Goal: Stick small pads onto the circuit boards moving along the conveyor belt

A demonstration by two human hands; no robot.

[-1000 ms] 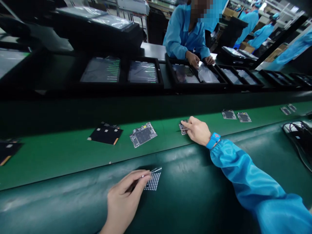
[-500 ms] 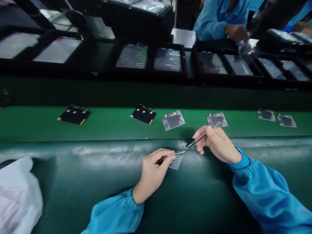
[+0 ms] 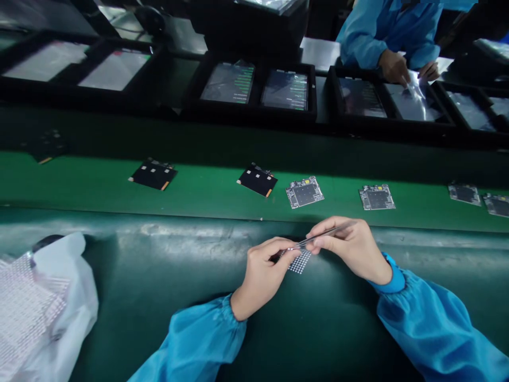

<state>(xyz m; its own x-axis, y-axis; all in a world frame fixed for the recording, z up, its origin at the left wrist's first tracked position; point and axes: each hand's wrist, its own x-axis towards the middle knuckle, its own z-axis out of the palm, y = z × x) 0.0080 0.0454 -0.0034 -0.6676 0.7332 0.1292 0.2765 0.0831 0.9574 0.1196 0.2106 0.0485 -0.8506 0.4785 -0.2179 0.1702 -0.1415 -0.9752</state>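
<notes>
My left hand pinches a small dark sheet dotted with rows of white spots between thumb and fingers. Part of the sheet is hidden behind the thumb and fingertips. In my right hand is a pair of metal tweezers, pointing left. Their tips meet the sheet's upper edge by my left fingertips; whether they grip a single spot is too small to tell. Just beyond both hands lie a bare circuit board and another circuit board.
Black-covered boards and more circuit boards lie on the green strip. At left is a white bag with dotted sheets. Black trays line the back, where a co-worker's hands handle clear film.
The tweezers in my right hand have come down left to the dotted sheet. Boards and trays appear mostly farther right in view. The co-worker now has both hands at the film.
</notes>
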